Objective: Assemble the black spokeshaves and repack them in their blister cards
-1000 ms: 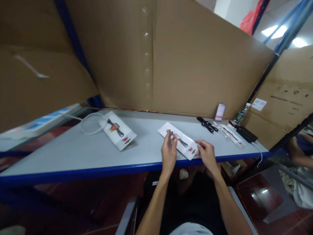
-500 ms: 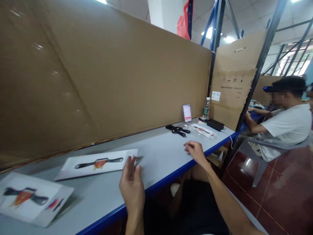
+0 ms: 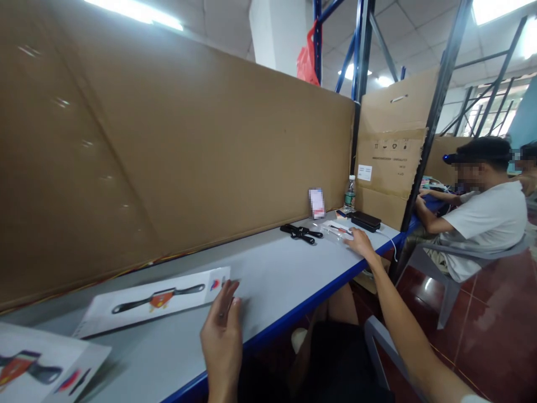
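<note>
My left hand [image 3: 222, 330] is raised over the front edge of the table, its fingers apart and nothing in it, beside the right end of a long white printed package [image 3: 155, 299]. A second such package [image 3: 46, 364] lies at the lower left. My right hand [image 3: 361, 244] reaches to the far right and is at the near edge of a clear-wrapped package [image 3: 335, 228]; its fingertips touch or overlap it, and whether they grip it cannot be made out. Black handled tools [image 3: 301, 233] lie left of that package.
A phone [image 3: 316, 203] leans against the cardboard wall [image 3: 210, 140]. Near it stand a bottle [image 3: 349, 193] and a black case [image 3: 364, 221] with a white cable. A seated person [image 3: 486, 201] is at the right, beyond a metal post.
My right hand has moved right and away from me, to the clear-wrapped package. My left hand stays near the long package. The view has shifted slightly.
</note>
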Tool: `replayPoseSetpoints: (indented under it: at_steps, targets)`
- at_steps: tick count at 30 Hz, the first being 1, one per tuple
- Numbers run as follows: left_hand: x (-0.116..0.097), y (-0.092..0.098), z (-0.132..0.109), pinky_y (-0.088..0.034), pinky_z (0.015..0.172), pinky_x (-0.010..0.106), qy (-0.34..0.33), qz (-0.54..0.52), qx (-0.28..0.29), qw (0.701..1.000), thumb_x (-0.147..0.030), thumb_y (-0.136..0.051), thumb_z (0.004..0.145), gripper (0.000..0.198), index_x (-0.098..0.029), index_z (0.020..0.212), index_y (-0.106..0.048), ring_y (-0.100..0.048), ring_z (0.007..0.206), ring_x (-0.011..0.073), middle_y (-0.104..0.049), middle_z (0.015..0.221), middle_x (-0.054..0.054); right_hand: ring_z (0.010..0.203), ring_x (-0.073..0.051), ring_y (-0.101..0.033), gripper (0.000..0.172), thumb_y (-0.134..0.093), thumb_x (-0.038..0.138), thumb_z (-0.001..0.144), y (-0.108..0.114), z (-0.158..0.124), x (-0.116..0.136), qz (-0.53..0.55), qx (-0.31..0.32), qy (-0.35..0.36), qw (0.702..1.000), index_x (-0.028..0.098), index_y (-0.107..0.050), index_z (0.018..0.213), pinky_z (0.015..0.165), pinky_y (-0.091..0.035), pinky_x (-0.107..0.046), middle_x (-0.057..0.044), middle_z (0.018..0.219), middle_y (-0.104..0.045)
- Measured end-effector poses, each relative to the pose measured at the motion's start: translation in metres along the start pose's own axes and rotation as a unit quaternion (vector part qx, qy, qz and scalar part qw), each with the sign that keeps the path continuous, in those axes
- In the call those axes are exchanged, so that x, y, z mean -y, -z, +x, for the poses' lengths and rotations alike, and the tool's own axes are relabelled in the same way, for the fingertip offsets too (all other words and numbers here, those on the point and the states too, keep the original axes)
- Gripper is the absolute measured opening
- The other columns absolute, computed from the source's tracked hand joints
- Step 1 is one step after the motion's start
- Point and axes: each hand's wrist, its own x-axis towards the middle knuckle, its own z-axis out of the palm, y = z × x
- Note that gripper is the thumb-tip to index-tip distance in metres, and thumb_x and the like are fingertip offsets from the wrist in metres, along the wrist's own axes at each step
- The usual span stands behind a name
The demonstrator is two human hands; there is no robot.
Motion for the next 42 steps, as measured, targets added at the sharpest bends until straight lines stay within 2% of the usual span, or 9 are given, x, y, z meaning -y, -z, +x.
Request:
replayPoseSetpoints:
  at_steps: [6, 12, 18, 28, 33, 36, 39, 40, 42]
  targets:
    - [-0.001, 0.003, 0.000, -0.035, 0.120, 0.050, 0.000, 0.018, 0.004, 1.000, -0.057, -0.061, 0.087, 0.063, -0.017, 0.135, -0.066, -0.052, 0.139, 0.0331, -0.068, 0.135, 0.015, 0.123, -0.029, -0.055, 0.034, -0.068, 0.029, 0.089, -0.029, 0.028, 0.029, -0.042, 0.035, 0.006, 0.998, 0.013, -0.067, 0.119, 0.097, -0.038, -0.033, -0.019, 0.130, -0.065]
    - [0.001, 0.002, 0.000, -0.036, 0.119, 0.050, 0.009, 0.008, 0.019, 1.000, -0.059, -0.060, 0.087, 0.068, -0.015, 0.138, -0.063, -0.054, 0.137, 0.0341, -0.066, 0.137, 0.018, 0.116, -0.028, -0.058, 0.031, -0.064, 0.028, 0.091, -0.037, 0.031, 0.020, -0.051, 0.017, -0.009, 0.998, 0.013, -0.065, 0.118, 0.092, -0.039, -0.033, -0.018, 0.122, -0.067]
    - [0.003, 0.001, 0.002, -0.035, 0.120, 0.049, -0.003, 0.013, 0.022, 1.000, -0.060, -0.059, 0.086, 0.064, -0.011, 0.126, -0.068, -0.054, 0.136, 0.0355, -0.066, 0.136, 0.020, 0.116, -0.027, -0.057, 0.026, -0.065, 0.022, 0.088, -0.033, 0.031, 0.015, -0.011, -0.027, 0.019, 0.999, 0.016, -0.064, 0.114, 0.094, -0.039, -0.033, -0.015, 0.123, -0.065]
    - [0.008, 0.001, 0.005, -0.034, 0.119, 0.052, 0.014, 0.010, 0.045, 0.999, -0.062, -0.059, 0.084, 0.062, -0.014, 0.122, -0.069, -0.055, 0.135, 0.0348, -0.066, 0.137, 0.019, 0.111, -0.029, -0.062, 0.026, -0.065, 0.027, 0.082, -0.010, 0.016, 0.020, 0.235, -0.112, 0.016, 0.965, 0.018, -0.059, 0.106, 0.095, -0.045, -0.038, -0.015, 0.115, -0.069]
    - [0.012, 0.000, 0.008, -0.035, 0.118, 0.054, 0.037, -0.013, 0.072, 0.997, -0.072, -0.063, 0.079, 0.072, -0.015, 0.123, -0.067, -0.058, 0.130, 0.0355, -0.070, 0.129, 0.018, 0.101, -0.025, -0.070, 0.025, -0.049, 0.042, 0.092, 0.006, -0.026, 0.030, 0.414, -0.041, 0.013, 0.909, 0.020, -0.055, 0.102, 0.086, -0.055, -0.038, -0.014, 0.111, -0.072]
    - [0.014, -0.002, 0.008, -0.037, 0.116, 0.057, 0.068, -0.037, 0.096, 0.992, -0.078, -0.067, 0.074, 0.083, -0.015, 0.128, -0.064, -0.063, 0.123, 0.0361, -0.074, 0.118, 0.018, 0.090, -0.021, -0.073, 0.029, -0.038, 0.042, 0.097, 0.001, -0.069, 0.045, 0.539, 0.072, 0.030, 0.839, 0.019, -0.056, 0.093, 0.077, -0.059, -0.033, -0.014, 0.107, -0.074]
    - [0.012, -0.004, 0.007, -0.043, 0.111, 0.056, 0.089, -0.075, 0.108, 0.987, -0.080, -0.067, 0.073, 0.089, -0.013, 0.130, -0.061, -0.067, 0.116, 0.0355, -0.075, 0.114, 0.018, 0.084, -0.017, -0.071, 0.023, -0.057, 0.040, 0.092, -0.012, -0.115, 0.068, 0.785, 0.293, -0.037, 0.544, 0.018, -0.058, 0.094, 0.070, -0.058, -0.027, -0.013, 0.107, -0.073]
    - [0.010, -0.005, 0.006, -0.045, 0.109, 0.055, 0.093, -0.093, 0.108, 0.985, -0.080, -0.067, 0.074, 0.089, -0.013, 0.132, -0.060, -0.068, 0.114, 0.0349, -0.075, 0.113, 0.019, 0.081, -0.015, -0.071, 0.022, -0.060, 0.038, 0.091, -0.016, -0.130, 0.078, 0.808, 0.345, -0.072, 0.473, 0.017, -0.059, 0.096, 0.069, -0.057, -0.025, -0.012, 0.105, -0.074]
    - [0.006, -0.005, 0.004, -0.050, 0.104, 0.052, 0.100, -0.136, 0.105, 0.980, -0.079, -0.066, 0.076, 0.090, -0.013, 0.135, -0.056, -0.069, 0.113, 0.0338, -0.074, 0.114, 0.019, 0.077, -0.014, -0.070, 0.022, -0.061, 0.035, 0.090, -0.023, -0.157, 0.098, 0.808, 0.422, -0.134, 0.388, 0.015, -0.061, 0.098, 0.066, -0.056, -0.022, -0.011, 0.100, -0.074]
